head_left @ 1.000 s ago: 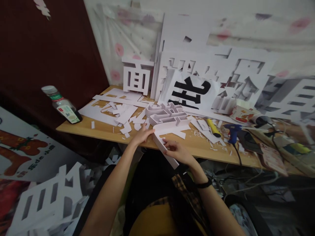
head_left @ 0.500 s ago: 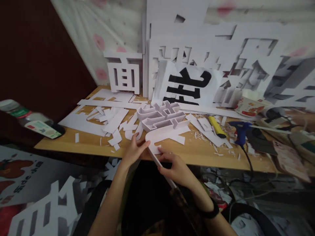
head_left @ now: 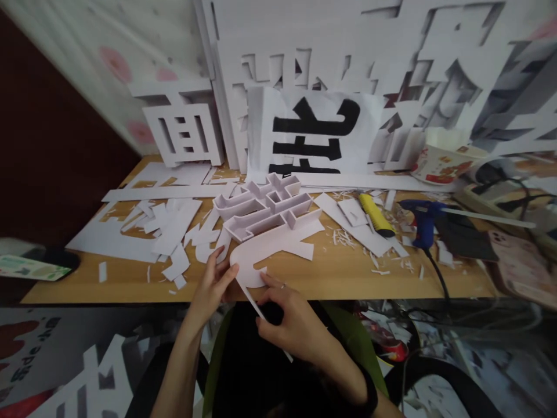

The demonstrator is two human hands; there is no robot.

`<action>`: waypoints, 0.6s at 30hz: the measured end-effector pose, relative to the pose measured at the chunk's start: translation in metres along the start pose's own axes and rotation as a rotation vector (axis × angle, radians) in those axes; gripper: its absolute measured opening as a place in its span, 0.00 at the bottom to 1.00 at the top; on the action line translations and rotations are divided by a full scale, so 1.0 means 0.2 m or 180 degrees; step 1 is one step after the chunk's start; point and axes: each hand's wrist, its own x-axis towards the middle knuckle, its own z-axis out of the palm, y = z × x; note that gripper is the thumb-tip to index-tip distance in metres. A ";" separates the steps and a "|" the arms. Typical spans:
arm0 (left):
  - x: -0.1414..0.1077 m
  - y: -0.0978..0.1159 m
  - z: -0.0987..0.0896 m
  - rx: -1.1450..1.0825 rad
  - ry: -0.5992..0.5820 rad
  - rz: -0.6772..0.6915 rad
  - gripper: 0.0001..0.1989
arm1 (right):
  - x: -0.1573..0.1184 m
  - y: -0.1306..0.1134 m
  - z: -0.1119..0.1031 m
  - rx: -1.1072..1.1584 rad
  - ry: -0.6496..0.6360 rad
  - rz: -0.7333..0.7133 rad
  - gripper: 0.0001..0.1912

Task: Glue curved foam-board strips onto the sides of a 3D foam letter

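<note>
White cutout letter, part-walled, at front edge of wooden surface; thin white strip runs from its curved end twd lap. L hand: grip pinching strip nr curve. R hand: grip holding strip lower, btwn thumb & fingers. Blue glue gun far R.

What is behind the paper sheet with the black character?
White boards with cut-out shapes stand behind the sheet, showing above it and at both sides. Whatever lies directly behind the paper is covered and cannot be seen.
</note>
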 end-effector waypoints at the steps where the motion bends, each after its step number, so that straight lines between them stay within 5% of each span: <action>1: 0.00 0.01 0.00 -0.0035 0.0040 -0.0002 0.48 | 0.00 0.00 0.00 0.0011 0.0021 -0.0018 0.11; 18: 0.00 -0.02 0.02 -0.0079 0.0167 0.0068 0.45 | 0.00 0.00 -0.01 0.0149 0.0057 -0.0213 0.11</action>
